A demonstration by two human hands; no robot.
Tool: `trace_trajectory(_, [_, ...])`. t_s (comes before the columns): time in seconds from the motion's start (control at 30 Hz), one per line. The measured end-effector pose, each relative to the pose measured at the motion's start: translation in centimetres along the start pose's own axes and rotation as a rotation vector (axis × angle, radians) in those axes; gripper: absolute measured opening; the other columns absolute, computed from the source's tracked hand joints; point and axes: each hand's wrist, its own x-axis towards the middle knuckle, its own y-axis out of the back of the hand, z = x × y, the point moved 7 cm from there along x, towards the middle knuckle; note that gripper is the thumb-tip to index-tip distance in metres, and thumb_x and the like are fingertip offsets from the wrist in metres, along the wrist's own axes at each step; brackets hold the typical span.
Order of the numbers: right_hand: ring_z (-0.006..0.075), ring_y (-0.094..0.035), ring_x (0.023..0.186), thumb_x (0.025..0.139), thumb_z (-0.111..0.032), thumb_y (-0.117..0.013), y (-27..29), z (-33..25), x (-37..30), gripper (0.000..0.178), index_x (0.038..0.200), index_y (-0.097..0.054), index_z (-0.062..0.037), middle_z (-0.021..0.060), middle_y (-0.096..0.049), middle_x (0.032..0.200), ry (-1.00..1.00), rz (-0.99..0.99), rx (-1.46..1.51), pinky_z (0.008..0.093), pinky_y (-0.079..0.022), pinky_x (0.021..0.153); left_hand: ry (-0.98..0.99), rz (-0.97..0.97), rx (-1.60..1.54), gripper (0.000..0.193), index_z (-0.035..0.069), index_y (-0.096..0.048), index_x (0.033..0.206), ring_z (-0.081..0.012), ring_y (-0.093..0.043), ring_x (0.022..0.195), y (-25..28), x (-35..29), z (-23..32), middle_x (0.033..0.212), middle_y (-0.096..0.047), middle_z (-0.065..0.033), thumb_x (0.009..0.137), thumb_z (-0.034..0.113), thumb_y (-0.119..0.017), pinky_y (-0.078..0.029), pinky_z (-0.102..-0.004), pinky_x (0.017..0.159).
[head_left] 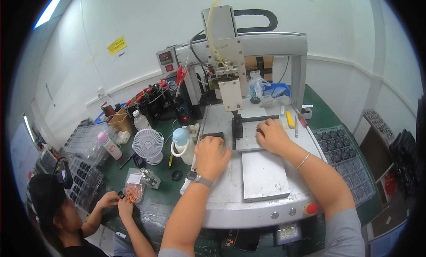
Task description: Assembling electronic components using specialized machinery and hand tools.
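Observation:
A gantry bench machine (266, 43) stands in front of me, its white tool head (231, 95) over a metal bed. Under the head is an upright black fixture (237, 127), with a black bar (261, 118) running off to its right. My left hand (212, 155) is left of the fixture, its fingers curled down by a dark, rough-topped block (214, 135); its fingertips are partly hidden. My right hand (273, 136) rests right of the fixture, just below the bar. Its fingers are bent round a small dark piece, mostly covered. Nearest me lies a flat metal plate (265, 176).
A red stop button (310, 207) sits on the machine's front edge. Trays of black parts (344, 159) lie on the right. Leftward are a small fan (148, 143), a blue-lidded jug (183, 143) and a co-worker's hands (120, 202) beside a bag of orange parts (134, 186).

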Motion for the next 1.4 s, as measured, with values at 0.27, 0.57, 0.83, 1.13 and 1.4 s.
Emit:
trace_trajectory(0.27, [0.0359,-0.050,0.096,0.084,-0.024,-0.058,0.6,-0.6,-0.1,0.028,0.104,-0.059,-0.0045,0.0188,-0.054,0.097,-0.023,-0.027,0.050,0.0418,-0.041,0.087,0.004,-0.007,-0.005,0.019,0.006,-0.063,0.086,-0.0307,-0.054,0.092,0.1,0.2,0.1,0.092,-0.060,-0.0120,0.072,0.018,-0.065,-0.039,-0.0419,0.082])
trace_trajectory(0.57, [0.0352,-0.056,0.090,0.080,-0.025,-0.063,2.5,-1.9,0.1,0.037,0.111,-0.055,-0.0073,0.0184,-0.056,0.096,0.030,-0.049,0.194,0.0412,-0.045,0.079,0.117,-0.059,-0.190,0.029,0.003,-0.064,0.095,-0.0317,-0.053,0.093,-0.7,0.9,0.3,0.096,-0.059,-0.0137,0.077,0.026,-0.065,-0.041,-0.0400,0.084])
trace_trajectory(0.83, [0.0287,-0.058,0.080,0.076,-0.030,-0.066,2.6,-5.1,-0.7,0.038,0.108,-0.060,-0.0092,0.0111,-0.058,0.082,0.180,-0.303,0.216,0.0373,-0.046,0.072,0.252,-0.152,-0.496,0.028,-0.001,-0.066,0.086,-0.0264,-0.059,0.078,-2.5,2.0,1.2,0.079,-0.062,-0.0134,0.077,0.025,-0.068,-0.046,-0.0347,0.070])
trace_trajectory(1.13, [0.0309,-0.059,0.083,0.076,-0.033,-0.065,2.7,-5.2,-0.1,0.038,0.105,-0.062,-0.0094,0.0134,-0.060,0.085,0.192,-0.437,0.277,0.0399,-0.046,0.073,0.112,0.177,-0.529,0.014,-0.004,-0.063,0.081,-0.0107,-0.054,0.067,2.7,2.4,3.9,0.075,-0.059,-0.0046,0.079,0.007,-0.070,-0.043,-0.0216,0.063])
trace_trajectory(1.4, [0.0279,-0.060,0.075,0.076,-0.027,-0.068,2.9,-5.1,-0.3,0.034,0.100,-0.062,-0.0036,0.0121,-0.060,0.081,0.241,-0.380,0.313,0.0373,-0.047,0.068,0.052,0.261,-0.636,0.014,-0.004,-0.063,0.082,-0.0142,-0.055,0.074,4.8,0.7,6.1,0.082,-0.060,-0.0083,0.073,0.001,-0.072,-0.043,-0.0237,0.066])
